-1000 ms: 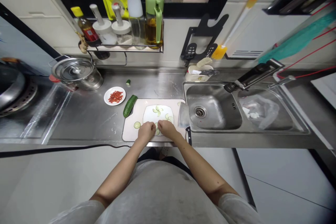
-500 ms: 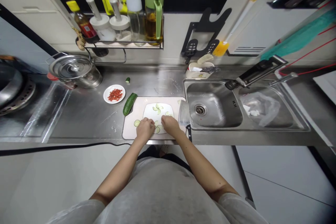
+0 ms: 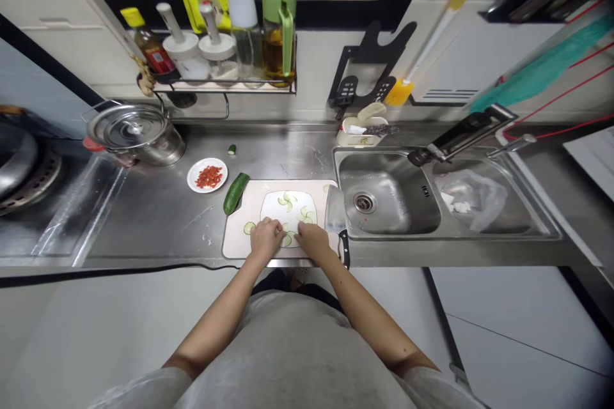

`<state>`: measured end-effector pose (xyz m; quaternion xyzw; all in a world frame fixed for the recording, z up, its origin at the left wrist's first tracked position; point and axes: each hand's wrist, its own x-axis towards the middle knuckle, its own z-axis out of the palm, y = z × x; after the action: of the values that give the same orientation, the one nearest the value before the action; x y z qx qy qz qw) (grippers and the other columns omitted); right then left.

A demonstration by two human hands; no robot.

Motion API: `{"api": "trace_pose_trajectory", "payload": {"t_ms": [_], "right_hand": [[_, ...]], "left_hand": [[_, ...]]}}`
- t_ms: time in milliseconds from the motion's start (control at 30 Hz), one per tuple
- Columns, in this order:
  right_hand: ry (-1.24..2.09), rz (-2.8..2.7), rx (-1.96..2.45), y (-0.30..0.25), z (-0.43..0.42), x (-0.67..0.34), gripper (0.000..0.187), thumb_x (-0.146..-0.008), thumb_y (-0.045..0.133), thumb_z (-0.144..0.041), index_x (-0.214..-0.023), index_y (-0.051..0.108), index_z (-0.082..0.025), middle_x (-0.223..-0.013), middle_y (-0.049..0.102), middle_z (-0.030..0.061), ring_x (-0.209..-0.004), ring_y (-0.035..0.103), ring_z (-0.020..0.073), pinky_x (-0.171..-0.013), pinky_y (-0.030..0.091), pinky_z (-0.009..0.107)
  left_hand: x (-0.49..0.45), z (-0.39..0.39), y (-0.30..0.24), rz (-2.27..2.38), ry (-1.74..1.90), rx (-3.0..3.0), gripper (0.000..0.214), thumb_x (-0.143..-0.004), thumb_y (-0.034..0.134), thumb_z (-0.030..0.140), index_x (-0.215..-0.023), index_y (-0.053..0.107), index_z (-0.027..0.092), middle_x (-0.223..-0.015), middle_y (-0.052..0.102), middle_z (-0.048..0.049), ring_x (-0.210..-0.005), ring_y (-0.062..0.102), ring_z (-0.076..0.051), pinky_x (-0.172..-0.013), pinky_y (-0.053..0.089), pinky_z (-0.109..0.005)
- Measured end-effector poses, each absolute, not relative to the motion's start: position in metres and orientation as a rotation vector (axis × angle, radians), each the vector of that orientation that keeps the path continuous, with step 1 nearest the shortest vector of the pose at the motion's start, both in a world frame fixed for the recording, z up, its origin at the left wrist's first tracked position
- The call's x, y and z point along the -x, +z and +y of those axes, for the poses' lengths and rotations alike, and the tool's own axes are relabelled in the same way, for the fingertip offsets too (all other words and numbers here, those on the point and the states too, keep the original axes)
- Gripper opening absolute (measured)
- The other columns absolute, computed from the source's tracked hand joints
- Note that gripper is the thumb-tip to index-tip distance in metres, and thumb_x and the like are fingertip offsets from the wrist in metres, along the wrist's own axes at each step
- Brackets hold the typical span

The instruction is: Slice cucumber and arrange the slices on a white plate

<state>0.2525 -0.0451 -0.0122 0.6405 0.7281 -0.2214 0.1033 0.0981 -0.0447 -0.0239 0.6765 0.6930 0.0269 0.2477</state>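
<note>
A white squarish plate lies on a pale cutting board. Thin cucumber slices fan out on it in small pinwheels, one cluster at the far side and another to the right. Over the plate's near left part is my left hand, its fingertips pinched beside a near cluster of slices. My right hand reaches the same cluster from the right with curled fingers. What either hand pinches is too small to make out. A round cucumber slice rests left of the plate.
A cut cucumber overlaps the board's left edge. The cleaver lies at the right, handle toward me, beside the sink. Farther back are a cucumber end, a dish of red pieces and a lidded steel pot.
My right hand has drawn slightly nearer to me, uncovering more of the right-hand slice cluster. My left hand stays by the near slices. The whole view has shifted a little.
</note>
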Motion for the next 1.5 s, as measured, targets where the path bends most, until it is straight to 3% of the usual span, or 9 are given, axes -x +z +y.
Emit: {"api": "trace_pose_trajectory", "payload": {"t_ms": [933, 1233, 1500], "right_hand": [[-0.725, 2.278, -2.012, -0.007, -0.057, -0.259, 0.015, -0.092, 0.047, -0.029, -0.095, 0.060, -0.021, -0.088, 0.069, 0.0046, -0.084, 0.059, 0.0170, -0.063, 0.031, 0.024], [-0.733, 2.303, -2.729, 0.006, -0.065, -0.316, 0.039, -0.090, 0.038, -0.046, -0.099, 0.064, -0.018, -0.062, 0.057, 0.0000, -0.060, 0.052, 0.0152, -0.060, 0.035, 0.024], [-0.689, 2.039, -3.063, -0.009, -0.078, -0.373, 0.050, -0.082, 0.038, -0.057, -0.093, 0.064, -0.016, -0.053, 0.048, -0.0032, -0.051, 0.047, 0.0147, -0.057, 0.037, 0.025]], "left_hand": [[-0.091, -0.047, -0.025, 1.888, 0.189, -1.817, 0.015, -0.083, 0.060, 0.036, -0.087, 0.067, 0.024, -0.091, 0.063, -0.0039, -0.092, 0.057, -0.021, -0.082, 0.033, -0.034], [-0.039, -0.043, -0.017, 2.039, 0.664, -1.571, 0.020, -0.084, 0.055, 0.038, -0.088, 0.067, 0.023, -0.089, 0.066, -0.0023, -0.082, 0.059, -0.016, -0.078, 0.040, -0.028], [0.003, -0.064, -0.030, 2.154, 0.575, -1.437, 0.025, -0.081, 0.055, 0.041, -0.092, 0.068, 0.023, -0.084, 0.065, -0.0021, -0.076, 0.059, -0.017, -0.072, 0.042, -0.027]]}}
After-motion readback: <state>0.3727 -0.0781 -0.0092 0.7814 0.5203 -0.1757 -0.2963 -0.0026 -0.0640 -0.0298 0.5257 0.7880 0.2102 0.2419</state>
